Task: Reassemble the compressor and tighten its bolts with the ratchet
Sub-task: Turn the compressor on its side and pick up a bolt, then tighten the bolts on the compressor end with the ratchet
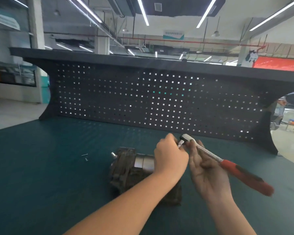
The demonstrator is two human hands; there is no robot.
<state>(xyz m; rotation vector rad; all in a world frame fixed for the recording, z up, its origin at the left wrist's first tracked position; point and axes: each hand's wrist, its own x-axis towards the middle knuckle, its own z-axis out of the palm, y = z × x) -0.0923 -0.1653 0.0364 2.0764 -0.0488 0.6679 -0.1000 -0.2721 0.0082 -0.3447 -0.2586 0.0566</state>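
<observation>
A dark, grimy compressor with a shiny metal middle band lies on its side on the green bench, partly hidden behind my left forearm. Above it I hold the ratchet, a chrome tool with a red handle slanting down to the right. My right hand supports its shaft near the head, palm up, with the fingertips curled over the shaft. My left hand pinches the socket under the ratchet head. Two small loose bolts lie on the bench left of the compressor.
The green bench top stretches wide around the work. A black perforated back panel with a shelf on top closes off the far edge. A workshop hall lies beyond.
</observation>
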